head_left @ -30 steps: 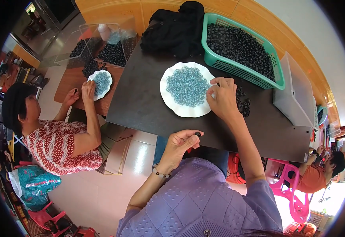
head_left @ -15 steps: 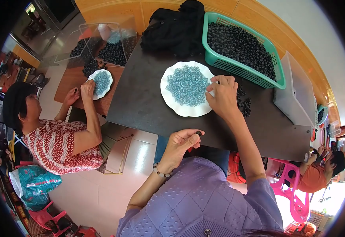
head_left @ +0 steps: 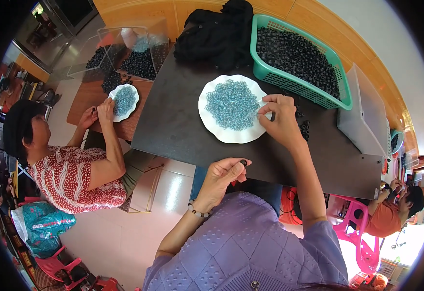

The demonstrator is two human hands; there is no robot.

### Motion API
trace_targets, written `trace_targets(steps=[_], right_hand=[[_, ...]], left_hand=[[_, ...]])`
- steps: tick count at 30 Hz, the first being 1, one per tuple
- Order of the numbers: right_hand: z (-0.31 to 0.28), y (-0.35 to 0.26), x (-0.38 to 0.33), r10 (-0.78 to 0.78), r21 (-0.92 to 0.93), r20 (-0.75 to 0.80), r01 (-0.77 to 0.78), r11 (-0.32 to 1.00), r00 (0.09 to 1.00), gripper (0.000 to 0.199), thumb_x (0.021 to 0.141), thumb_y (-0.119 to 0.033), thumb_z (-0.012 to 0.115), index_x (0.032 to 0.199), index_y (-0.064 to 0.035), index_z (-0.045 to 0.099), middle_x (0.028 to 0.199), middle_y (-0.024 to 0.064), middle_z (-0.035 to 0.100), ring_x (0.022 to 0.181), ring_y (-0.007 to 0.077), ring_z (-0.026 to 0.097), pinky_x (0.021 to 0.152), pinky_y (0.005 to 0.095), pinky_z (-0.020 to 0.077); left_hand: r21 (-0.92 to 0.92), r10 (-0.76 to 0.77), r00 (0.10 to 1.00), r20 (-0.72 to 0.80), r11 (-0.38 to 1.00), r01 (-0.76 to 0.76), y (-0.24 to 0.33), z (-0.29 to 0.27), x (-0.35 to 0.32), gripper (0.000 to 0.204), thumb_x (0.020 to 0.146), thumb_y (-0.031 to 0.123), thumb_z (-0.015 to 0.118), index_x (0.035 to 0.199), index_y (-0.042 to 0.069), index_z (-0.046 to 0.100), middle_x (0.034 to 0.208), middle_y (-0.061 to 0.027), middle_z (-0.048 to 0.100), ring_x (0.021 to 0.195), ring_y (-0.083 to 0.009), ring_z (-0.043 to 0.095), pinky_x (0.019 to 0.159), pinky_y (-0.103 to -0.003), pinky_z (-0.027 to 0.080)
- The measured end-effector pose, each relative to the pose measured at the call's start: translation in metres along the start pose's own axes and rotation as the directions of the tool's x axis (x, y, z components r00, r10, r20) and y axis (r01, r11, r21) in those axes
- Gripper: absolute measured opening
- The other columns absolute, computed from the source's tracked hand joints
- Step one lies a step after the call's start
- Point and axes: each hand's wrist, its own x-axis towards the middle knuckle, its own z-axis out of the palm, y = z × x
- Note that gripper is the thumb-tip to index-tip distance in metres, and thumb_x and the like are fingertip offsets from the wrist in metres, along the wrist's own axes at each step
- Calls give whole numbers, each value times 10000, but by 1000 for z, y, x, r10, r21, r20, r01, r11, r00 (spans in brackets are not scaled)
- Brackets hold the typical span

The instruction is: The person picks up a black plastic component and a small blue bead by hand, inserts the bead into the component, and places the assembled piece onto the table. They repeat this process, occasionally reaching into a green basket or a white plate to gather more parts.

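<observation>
My left hand point(head_left: 220, 180) is raised just off the table's near edge, thumb and forefinger closed on a small black ring-shaped part point(head_left: 243, 162). My right hand point(head_left: 284, 123) is at the right rim of a white scalloped plate point(head_left: 210, 127), its thumb and forefinger curled toward each other by the beads. Whatever is between those fingertips is too small to make out. Heaped on the plate are many small translucent blue ring-like beads point(head_left: 232, 104). Loose black parts point(head_left: 304, 130) lie on the dark table beside my right wrist, partly hidden by it.
A green basket point(head_left: 289, 82) full of black parts stands behind the plate, with a black garment point(head_left: 214, 39) left of it. A clear plastic bin point(head_left: 360, 114) is at the right. On the left, a co-worker point(head_left: 81, 169) handles parts over a smaller plate point(head_left: 118, 118).
My right hand has shifted slightly right, its thumb and forefinger still near the plate's rim. The plate has slid a little to the right. My left hand stays in place with the black part.
</observation>
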Motion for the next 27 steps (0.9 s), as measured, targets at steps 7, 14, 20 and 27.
trace_targets(steps=[7, 14, 20, 27], right_hand=[[-16, -8, 3, 109, 281, 84, -129, 951, 990, 107, 736, -108, 703, 817, -38, 694, 1144, 55, 616, 1141, 235, 446, 943, 352, 381], [-10, 2, -1, 42, -112, -34, -46, 993, 999, 106, 753, -99, 673, 854, -80, 702, 1134, 68, 612, 1111, 270, 453, 956, 399, 316], [-7, 5, 0, -16, -82, -38, 13, 997, 999, 126, 741, -67, 673, 859, -102, 700, 1135, 67, 594, 1095, 278, 451, 936, 415, 318], [-7, -4, -1, -134, -80, 23, 136, 988, 991, 125, 716, -51, 693, 819, -120, 708, 1138, 63, 581, 1099, 275, 446, 921, 405, 323]], left_hand=[[-14, 3, 1000, -9, 1000, -3, 4, 3, 1, 284, 936, 242, 626, 1095, 9, 661, 795, -16, 638, 745, -71, 581, 708, -207, 472], [-7, -7, 1000, -5, 1000, 7, 3, 2, 1, 290, 942, 246, 617, 1101, 6, 657, 792, -18, 640, 746, -73, 583, 706, -210, 474], [-30, -9, 1000, 4, 1000, 9, 2, 1, 2, 280, 947, 235, 612, 1096, 3, 658, 786, -23, 639, 732, -79, 578, 694, -216, 479], [-24, -16, 1000, -1, 1000, 16, 2, 1, 2, 276, 948, 233, 611, 1094, 4, 658, 783, -25, 637, 729, -82, 575, 691, -212, 476]])
